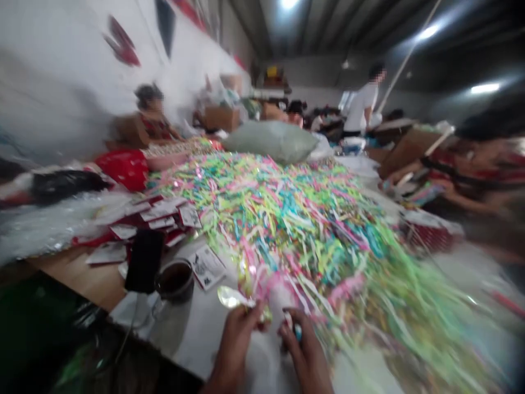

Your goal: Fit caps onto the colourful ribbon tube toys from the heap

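— What's at the left of that long white table [213,334]?

— A flat black slab, maybe a phone [143,261], stands upright near the table's left edge. Just to its right is a round glass cup of dark liquid [175,280]. Behind both lie small white printed paper cards [164,210], scattered flat over red packets.

— And the hands?

— Both are at the near edge, close together. The left hand [235,339] pinches a small clear shiny plastic sleeve [232,297]; its long axis runs leftward and slightly away from the hand, with the rounded free end pointing at the cup. The right hand [303,350] is curled around something small with a spot of blue on it. The picture is too blurred to say what it is or how tightly it is gripped.

— That bright heap?

— A huge mound of thin pastel plastic strips [295,219] in green, pink, yellow and blue, all glossy and tangled. It covers the table's middle and spills toward the right edge, and its nearest strands touch both hands.

— Farther back?

— A plump grey-green sack [273,141] sits at the far edge behind the mound. Other people [363,104] are seated or standing around it.
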The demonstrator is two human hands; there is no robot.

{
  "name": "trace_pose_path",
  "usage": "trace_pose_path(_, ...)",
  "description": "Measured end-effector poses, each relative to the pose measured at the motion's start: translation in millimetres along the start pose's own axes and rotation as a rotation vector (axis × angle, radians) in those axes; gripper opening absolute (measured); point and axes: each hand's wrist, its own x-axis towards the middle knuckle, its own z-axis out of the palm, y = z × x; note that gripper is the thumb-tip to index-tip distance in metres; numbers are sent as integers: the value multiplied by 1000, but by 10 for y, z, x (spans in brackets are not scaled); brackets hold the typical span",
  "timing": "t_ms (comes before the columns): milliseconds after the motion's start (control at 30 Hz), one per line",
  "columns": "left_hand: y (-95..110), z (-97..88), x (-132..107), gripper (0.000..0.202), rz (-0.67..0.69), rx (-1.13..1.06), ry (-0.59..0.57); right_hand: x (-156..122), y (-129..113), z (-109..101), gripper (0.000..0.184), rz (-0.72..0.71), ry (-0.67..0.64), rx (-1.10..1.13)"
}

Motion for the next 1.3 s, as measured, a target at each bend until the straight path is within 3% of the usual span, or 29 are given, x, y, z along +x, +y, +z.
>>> trace_pose_path(67, -41, -13, 51, 34, 31, -84, -4, 27, 92, -6, 26, -15, -125, 63)
trace_pose_path(167, -39, -9, 68, 31, 1, -114, -31, 49, 188, -3, 23, -78, -183, 46)
trace_pose_path(333, -48, 21, 51, 30, -1, -94, -64, 40, 234, 11, 20, -191, -146, 12)
trace_pose_path(667, -59, 77, 86, 28, 39, -5, -24, 89, 296, 17, 16, -324, -138, -23)
trace_pose_path(900, -126, 41, 126, 26, 33, -22, -33, 99, 402, 164, 24, -492, -49, -245)
trace_pose_path(1133, -186, -44, 107, 27, 18, -34, 30, -7, 463, 329, 30, -597, 18, -514)
trace_pose_path(1233, -208, -62, 113, 26, 7, -39, 44, -3, 488, 366, 34, -606, 26, -595)
trace_pose_path(1300, -194, -47, 121, 25, 11, -52, 46, 41, 450, 344, 34, -578, 4, -535)
